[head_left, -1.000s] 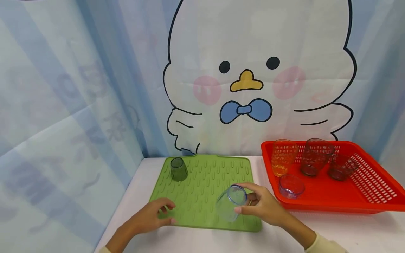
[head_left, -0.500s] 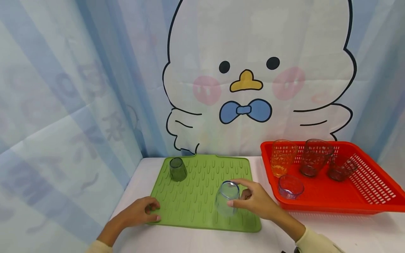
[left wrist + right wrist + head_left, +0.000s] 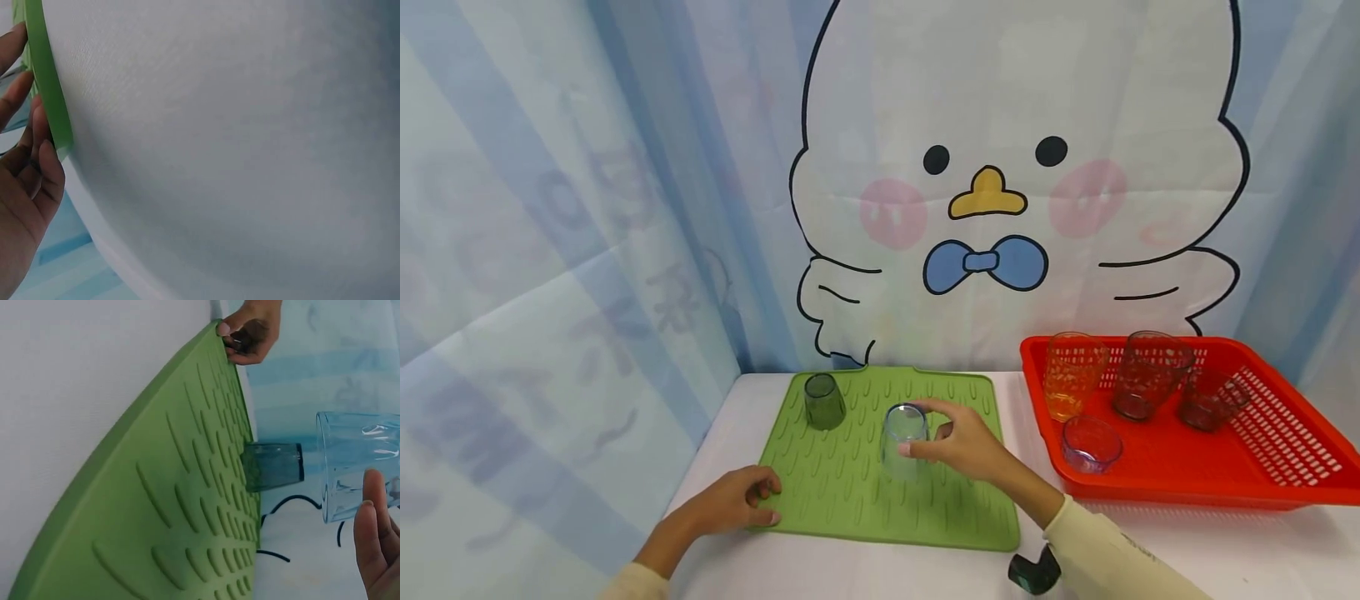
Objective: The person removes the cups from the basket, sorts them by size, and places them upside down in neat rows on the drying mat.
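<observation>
The glass moved left, fingertip-pinched by the right hand, partly cropped at right wrist; left hand grips mat.

looks like smooth, glossy glass in the clear tumbler, bright with highlights, and likewise in the dark green tumbler. appears matt and rubbery in the green mat, smooth along the edge but rough with raised ridges on top. shows slightly shiny, perforated plastic in the red basket. reads as soft, matt cloth in the printed curtain and cream sleeve, dull and fine-grained on the white desk.
</observation>
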The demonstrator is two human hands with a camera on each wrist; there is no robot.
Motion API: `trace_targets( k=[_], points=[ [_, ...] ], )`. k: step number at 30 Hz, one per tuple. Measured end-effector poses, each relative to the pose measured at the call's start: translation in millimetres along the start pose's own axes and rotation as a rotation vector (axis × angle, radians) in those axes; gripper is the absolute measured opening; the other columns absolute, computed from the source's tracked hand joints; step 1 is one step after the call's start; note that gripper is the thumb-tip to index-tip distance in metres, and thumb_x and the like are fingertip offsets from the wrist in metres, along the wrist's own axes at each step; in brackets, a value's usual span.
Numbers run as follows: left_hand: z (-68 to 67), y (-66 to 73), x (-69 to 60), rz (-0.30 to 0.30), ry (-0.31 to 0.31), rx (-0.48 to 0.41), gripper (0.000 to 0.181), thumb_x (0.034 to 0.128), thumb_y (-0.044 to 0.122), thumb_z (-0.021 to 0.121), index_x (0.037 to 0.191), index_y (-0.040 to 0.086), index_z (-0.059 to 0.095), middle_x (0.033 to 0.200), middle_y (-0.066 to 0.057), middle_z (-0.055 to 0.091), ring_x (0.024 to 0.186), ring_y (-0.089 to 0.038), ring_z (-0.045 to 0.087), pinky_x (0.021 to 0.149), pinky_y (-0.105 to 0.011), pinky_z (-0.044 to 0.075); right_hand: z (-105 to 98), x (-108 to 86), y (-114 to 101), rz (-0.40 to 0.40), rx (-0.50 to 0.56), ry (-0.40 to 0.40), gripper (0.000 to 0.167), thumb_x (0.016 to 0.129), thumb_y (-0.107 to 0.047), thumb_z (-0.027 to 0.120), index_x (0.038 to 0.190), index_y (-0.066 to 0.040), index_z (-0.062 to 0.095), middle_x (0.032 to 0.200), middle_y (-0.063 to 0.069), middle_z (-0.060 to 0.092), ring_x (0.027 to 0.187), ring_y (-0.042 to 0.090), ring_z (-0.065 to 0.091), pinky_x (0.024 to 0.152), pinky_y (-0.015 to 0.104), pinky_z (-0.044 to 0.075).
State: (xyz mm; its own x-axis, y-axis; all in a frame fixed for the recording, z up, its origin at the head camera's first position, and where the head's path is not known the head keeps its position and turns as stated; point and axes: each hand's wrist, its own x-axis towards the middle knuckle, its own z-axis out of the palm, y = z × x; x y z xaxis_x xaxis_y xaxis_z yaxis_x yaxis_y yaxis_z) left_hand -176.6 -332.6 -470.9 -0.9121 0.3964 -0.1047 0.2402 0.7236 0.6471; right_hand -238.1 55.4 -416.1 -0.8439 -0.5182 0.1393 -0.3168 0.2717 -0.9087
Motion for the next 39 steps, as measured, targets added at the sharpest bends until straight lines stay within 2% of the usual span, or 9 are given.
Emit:
trace_targets(
  k=[6, 9, 14, 18, 26, 32, 39],
  points=[
    [-0.2, 0.6, 0.6, 0.016, 0.004, 0.005, 0.034, 0.0831, 0.028, 0.082, 0.106, 0.010, 0.063, 0.095, -0.002, 0.058, 0.084, -0.010, 0.054, 0.073, -0.026, 0.048, 6.5, 25.7, 1.7, 0.034, -0.005, 0.020, 0.069, 0.080, -0.037, 0.085, 0.140, -0.015, 0.057, 0.091, 0.011, 0.072, 0.057, 0.024, 0.064, 0.045, 0.026, 0.037],
    [-0.5, 1.9, 0.2, 0.017, 0.000, -0.005, 0.034, 0.0832, 0.027, 0.082, 0.106, 0.010, 0.063, 0.095, -0.003, 0.058, 0.084, -0.012, 0.054, 0.073, -0.026, 0.048, 8.9, 36.9, 4.0, 0.034, -0.009, 0.017, 0.070, 0.080, -0.038, 0.085, 0.140, -0.015, 0.057, 0.111, 0.012, 0.070, 0.063, 0.036, 0.067, 0.048, 0.031, 0.043],
    [-0.6, 2.2, -1.0, 0.010, -0.008, 0.000, 0.035, 0.0835, 0.027, 0.082, 0.106, 0.010, 0.062, 0.095, -0.003, 0.057, 0.083, -0.012, 0.053, 0.072, -0.026, 0.046, 12.4, 54.7, 8.7, 0.035, -0.014, 0.018, 0.070, 0.080, -0.039, 0.085, 0.140, -0.017, 0.058, 0.133, 0.014, 0.059, 0.069, 0.044, 0.067, 0.062, 0.050, 0.055],
    [-0.5, 1.3, -1.4, 0.004, -0.013, 0.010, 0.035, 0.0836, 0.027, 0.081, 0.106, 0.011, 0.061, 0.095, -0.003, 0.056, 0.083, -0.013, 0.052, 0.072, -0.027, 0.046, 14.7, 67.8, 12.0, 0.070, -0.002, 0.021, 0.071, 0.080, -0.037, 0.085, 0.141, -0.016, 0.057, 0.134, 0.017, 0.055, 0.075, 0.043, 0.069, 0.074, 0.054, 0.058],
    [-0.3, 1.9, -1.7, 0.009, -0.017, 0.024, 0.035, 0.0839, 0.028, 0.081, 0.106, 0.011, 0.060, 0.095, -0.002, 0.056, 0.085, -0.012, 0.052, 0.074, -0.028, 0.047, 22.2, 91.6, 23.9, 0.123, 0.041, 0.036, 0.073, 0.081, -0.032, 0.085, 0.144, -0.013, 0.053, 0.140, 0.019, 0.050, 0.086, 0.042, 0.071, 0.078, 0.050, 0.060],
    [0.3, 2.5, -1.8, 0.002, -0.019, 0.031, 0.036, 0.0841, 0.029, 0.081, 0.107, 0.011, 0.060, 0.096, -0.002, 0.056, 0.086, -0.012, 0.052, 0.075, -0.028, 0.047, 28.3, 105.6, 29.4, 0.150, 0.051, 0.061, 0.071, 0.081, -0.027, 0.085, 0.143, -0.010, 0.054, 0.138, 0.020, 0.051, 0.083, 0.040, 0.071, 0.077, 0.045, 0.060],
    [-0.2, 3.8, -2.9, -0.024, -0.033, 0.018, 0.036, 0.0851, 0.028, 0.080, 0.108, 0.010, 0.059, 0.097, -0.003, 0.056, 0.088, -0.016, 0.053, 0.076, -0.030, 0.047, 35.2, 116.2, 34.4, 0.162, 0.040, 0.077, 0.064, 0.082, -0.022, 0.085, 0.138, -0.008, 0.058, 0.134, 0.020, 0.053, 0.074, 0.028, 0.072, 0.070, 0.035, 0.060]
  ],
)
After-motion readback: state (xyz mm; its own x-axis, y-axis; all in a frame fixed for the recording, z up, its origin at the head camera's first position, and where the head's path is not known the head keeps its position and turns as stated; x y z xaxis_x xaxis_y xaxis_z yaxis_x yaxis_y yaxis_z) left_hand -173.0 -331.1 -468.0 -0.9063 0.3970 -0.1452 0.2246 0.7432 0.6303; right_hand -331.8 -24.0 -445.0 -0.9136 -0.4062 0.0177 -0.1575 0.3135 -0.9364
